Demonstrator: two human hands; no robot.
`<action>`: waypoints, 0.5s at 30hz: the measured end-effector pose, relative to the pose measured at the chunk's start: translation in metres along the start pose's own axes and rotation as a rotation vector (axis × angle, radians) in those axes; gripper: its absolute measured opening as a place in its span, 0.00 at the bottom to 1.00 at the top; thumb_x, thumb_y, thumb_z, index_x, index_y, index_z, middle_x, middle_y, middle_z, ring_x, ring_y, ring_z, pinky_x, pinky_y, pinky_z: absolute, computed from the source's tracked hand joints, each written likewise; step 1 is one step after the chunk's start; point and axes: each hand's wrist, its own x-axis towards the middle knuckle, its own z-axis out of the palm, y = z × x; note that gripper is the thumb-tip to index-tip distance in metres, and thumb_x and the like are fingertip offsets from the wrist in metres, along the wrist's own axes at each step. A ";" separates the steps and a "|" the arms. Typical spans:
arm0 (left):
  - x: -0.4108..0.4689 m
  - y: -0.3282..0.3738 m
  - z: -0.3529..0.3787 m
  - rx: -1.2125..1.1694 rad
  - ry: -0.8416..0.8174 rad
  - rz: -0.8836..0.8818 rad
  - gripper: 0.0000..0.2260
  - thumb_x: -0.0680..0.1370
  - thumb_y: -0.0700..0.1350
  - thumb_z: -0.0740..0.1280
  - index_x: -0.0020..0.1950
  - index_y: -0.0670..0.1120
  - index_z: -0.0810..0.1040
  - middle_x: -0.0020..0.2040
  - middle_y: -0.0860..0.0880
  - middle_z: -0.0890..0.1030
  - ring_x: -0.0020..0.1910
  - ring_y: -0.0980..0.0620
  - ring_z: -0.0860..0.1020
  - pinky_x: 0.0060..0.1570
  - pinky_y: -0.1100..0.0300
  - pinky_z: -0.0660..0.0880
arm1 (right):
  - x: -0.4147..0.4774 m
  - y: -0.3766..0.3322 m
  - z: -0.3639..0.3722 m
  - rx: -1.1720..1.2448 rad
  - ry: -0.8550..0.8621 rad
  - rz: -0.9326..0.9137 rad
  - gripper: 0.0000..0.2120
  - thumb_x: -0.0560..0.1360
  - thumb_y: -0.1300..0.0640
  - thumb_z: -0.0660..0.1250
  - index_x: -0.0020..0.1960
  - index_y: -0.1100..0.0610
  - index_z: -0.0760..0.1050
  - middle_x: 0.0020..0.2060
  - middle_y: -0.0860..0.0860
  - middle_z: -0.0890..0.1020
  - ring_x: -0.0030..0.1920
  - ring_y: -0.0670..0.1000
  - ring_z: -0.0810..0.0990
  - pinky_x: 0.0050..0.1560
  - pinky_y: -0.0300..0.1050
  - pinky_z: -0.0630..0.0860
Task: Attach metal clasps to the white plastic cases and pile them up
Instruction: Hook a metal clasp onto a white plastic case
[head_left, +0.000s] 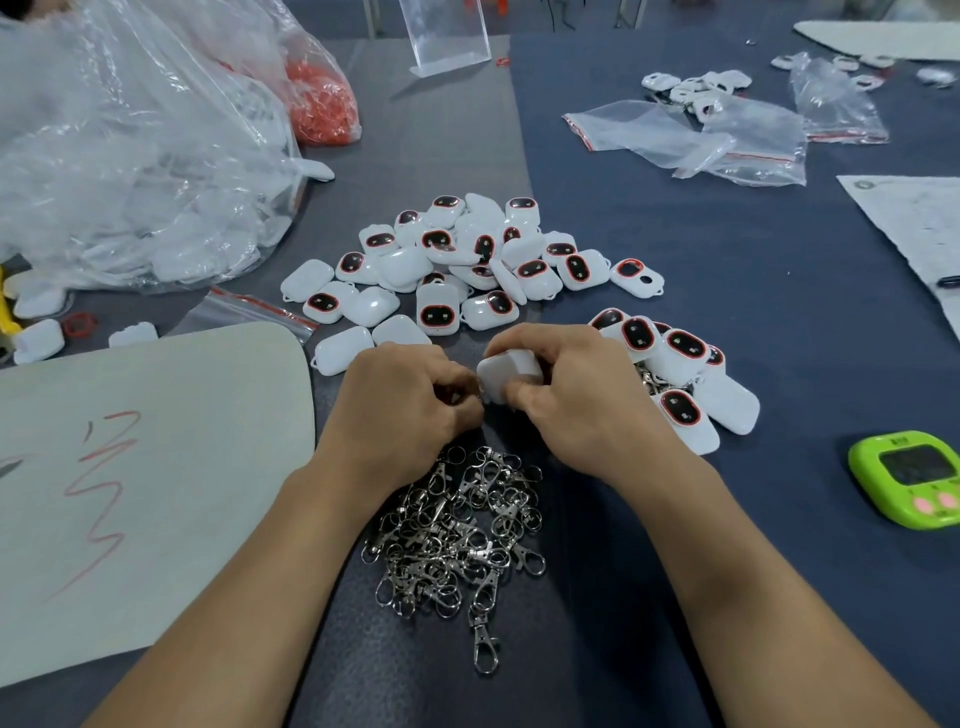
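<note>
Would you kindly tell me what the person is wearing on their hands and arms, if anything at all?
Nothing shows: the left hand and right hand are bare, with no gloves, rings, watch or bracelet. The forearms are uncovered down to the picture's lower edge, so no sleeve is in view.

Soft, even overhead light, fairly bright, faint shadows on the table (753, 322), small glints on the metal clasps (452, 535), glossy highlights on the white cases (402, 267), sheen across the clear plastic bag (130, 156), wide-angle bending at edges, far background soft
</note>
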 end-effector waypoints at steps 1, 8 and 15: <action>-0.001 0.001 0.000 0.006 0.007 0.002 0.06 0.67 0.50 0.73 0.41 0.53 0.87 0.32 0.54 0.80 0.35 0.54 0.76 0.39 0.62 0.70 | 0.000 -0.001 0.000 -0.014 0.000 -0.002 0.13 0.75 0.60 0.71 0.55 0.45 0.83 0.49 0.48 0.85 0.48 0.49 0.81 0.44 0.31 0.75; -0.005 0.005 0.002 0.190 0.119 0.092 0.03 0.67 0.43 0.79 0.38 0.49 0.87 0.31 0.52 0.81 0.33 0.46 0.74 0.39 0.56 0.64 | -0.004 -0.003 0.004 -0.039 0.031 -0.022 0.10 0.75 0.56 0.71 0.52 0.43 0.82 0.44 0.46 0.85 0.47 0.49 0.81 0.46 0.44 0.77; -0.009 0.009 0.005 0.210 0.166 0.072 0.04 0.70 0.46 0.79 0.37 0.49 0.86 0.30 0.51 0.80 0.31 0.47 0.70 0.38 0.56 0.65 | -0.004 0.000 0.003 0.018 0.047 -0.034 0.06 0.74 0.54 0.72 0.49 0.44 0.83 0.39 0.46 0.85 0.43 0.48 0.82 0.46 0.48 0.80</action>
